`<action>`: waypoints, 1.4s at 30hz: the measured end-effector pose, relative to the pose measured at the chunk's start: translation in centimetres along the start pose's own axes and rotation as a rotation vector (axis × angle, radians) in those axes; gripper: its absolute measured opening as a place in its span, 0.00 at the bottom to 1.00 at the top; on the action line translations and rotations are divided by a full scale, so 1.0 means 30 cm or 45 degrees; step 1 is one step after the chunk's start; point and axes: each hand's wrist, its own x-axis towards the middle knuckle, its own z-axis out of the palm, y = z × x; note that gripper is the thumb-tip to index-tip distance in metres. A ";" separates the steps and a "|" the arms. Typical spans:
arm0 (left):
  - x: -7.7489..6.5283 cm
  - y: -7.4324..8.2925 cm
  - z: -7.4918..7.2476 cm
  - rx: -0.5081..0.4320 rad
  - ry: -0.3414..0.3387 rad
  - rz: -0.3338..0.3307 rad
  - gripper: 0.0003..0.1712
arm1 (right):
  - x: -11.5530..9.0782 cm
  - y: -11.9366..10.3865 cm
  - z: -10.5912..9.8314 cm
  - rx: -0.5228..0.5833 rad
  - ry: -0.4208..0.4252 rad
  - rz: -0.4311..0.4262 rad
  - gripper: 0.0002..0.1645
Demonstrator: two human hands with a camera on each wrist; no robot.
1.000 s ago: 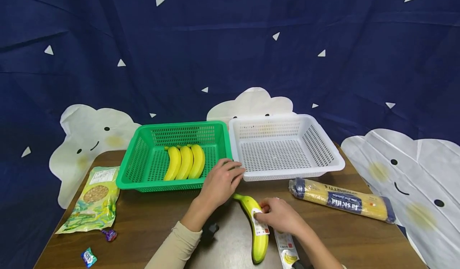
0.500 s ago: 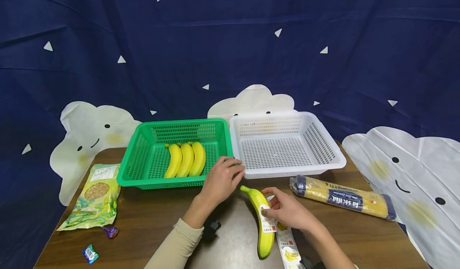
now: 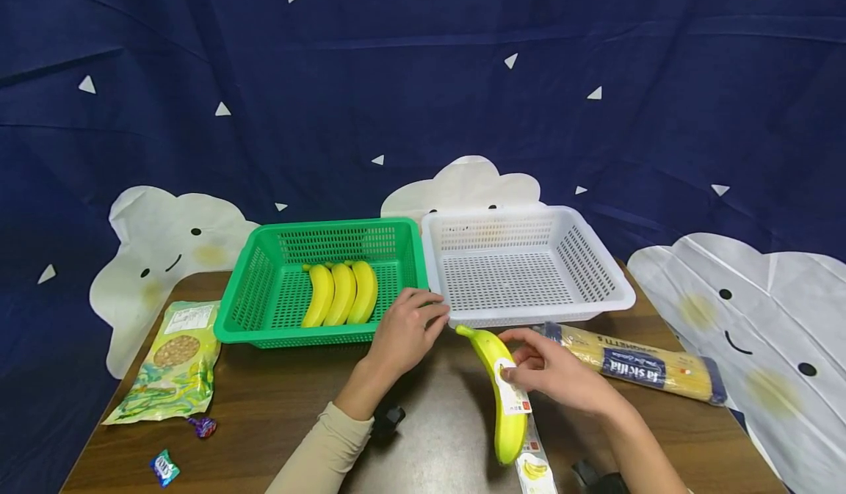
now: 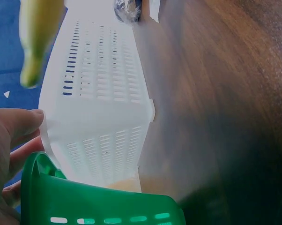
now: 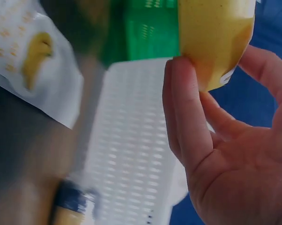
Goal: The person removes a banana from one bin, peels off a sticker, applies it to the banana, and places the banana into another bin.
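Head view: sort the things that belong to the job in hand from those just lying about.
Likely part of the job:
labelled banana, in the right hand's grip
strip of labels
green basket with its three bananas
white basket

Apparently just lying about:
spaghetti pack
yellow-green bag
purple-wrapped sweet
small blue-green packet

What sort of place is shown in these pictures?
Probably a staged recording corner: a blue backdrop with smiling clouds hangs behind a wooden table bearing a green basket and a white basket.
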 end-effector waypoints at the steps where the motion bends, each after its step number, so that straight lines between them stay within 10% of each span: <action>1: 0.000 0.000 0.000 0.004 0.000 0.001 0.09 | -0.002 -0.011 -0.012 0.018 0.000 -0.003 0.33; 22: 0.007 -0.002 0.012 0.019 0.011 -0.019 0.09 | 0.158 -0.186 -0.212 -0.072 0.091 -0.100 0.38; 42: 0.003 0.001 0.011 -0.020 0.020 -0.042 0.11 | 0.437 -0.280 -0.299 -0.116 0.011 0.065 0.37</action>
